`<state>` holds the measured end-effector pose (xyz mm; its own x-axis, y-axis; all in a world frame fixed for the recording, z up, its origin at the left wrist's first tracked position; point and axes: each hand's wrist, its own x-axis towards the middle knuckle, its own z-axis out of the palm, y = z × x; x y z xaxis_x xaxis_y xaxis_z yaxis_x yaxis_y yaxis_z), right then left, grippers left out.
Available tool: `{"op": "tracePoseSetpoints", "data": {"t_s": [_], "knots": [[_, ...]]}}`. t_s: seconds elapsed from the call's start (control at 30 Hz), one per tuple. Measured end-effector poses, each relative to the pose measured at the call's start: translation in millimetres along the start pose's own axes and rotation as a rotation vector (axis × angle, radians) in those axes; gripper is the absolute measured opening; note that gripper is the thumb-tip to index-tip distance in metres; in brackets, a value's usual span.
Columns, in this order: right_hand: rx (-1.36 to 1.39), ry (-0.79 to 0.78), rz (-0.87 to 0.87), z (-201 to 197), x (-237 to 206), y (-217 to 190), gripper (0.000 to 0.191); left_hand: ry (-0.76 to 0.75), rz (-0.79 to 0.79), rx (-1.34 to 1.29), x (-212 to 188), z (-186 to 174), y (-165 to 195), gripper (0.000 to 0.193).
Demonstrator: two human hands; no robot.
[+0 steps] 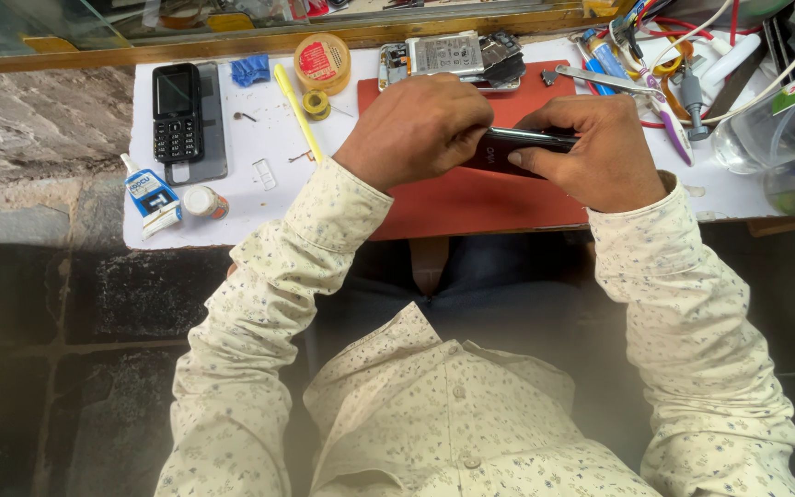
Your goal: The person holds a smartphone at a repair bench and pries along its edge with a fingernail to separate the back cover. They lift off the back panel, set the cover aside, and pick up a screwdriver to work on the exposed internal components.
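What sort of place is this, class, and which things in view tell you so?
Probably a small phone repair bench: an opened phone with its insides bare, a keypad phone lying by, and hand tools and wires on the white worktop.

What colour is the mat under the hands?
Red, seen in the head view: the mat lies on the white table.

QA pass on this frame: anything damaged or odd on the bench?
Yes: an opened phone lies at the red mat's far edge, back off, innards bare. Both hands, left hand and right hand, grip a dark phone.
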<state>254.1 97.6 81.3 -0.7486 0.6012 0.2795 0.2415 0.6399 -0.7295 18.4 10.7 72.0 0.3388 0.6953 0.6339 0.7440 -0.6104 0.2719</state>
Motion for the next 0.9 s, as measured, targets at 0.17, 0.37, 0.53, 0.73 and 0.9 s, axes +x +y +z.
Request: {"op": "tracePoseSetpoints", "data": {"t_s": [0.17, 0.37, 0.53, 0.73, 0.9], "knots": [[0.018, -0.004, 0.025, 0, 1, 6, 0.022, 0.002, 0.045, 0.061, 2, 3, 0, 0.011], [0.027, -0.013, 0.006, 0, 2, 12, 0.022, 0.009, 0.119, 0.120, -1, 5, 1, 0.016], [0.041, -0.007, 0.018, 1, 2, 12, 0.022, 0.047, 0.040, 0.049, -7, 6, 6, 0.014], [0.070, -0.003, 0.014, 1, 0, 5, 0.019, 0.078, -0.178, -0.157, -16, 11, 10, 0.020], [-0.060, 0.039, -0.089, 3, -7, -5, 0.020, 0.093, -0.224, -0.295, -20, 14, 13, 0.019]]}}
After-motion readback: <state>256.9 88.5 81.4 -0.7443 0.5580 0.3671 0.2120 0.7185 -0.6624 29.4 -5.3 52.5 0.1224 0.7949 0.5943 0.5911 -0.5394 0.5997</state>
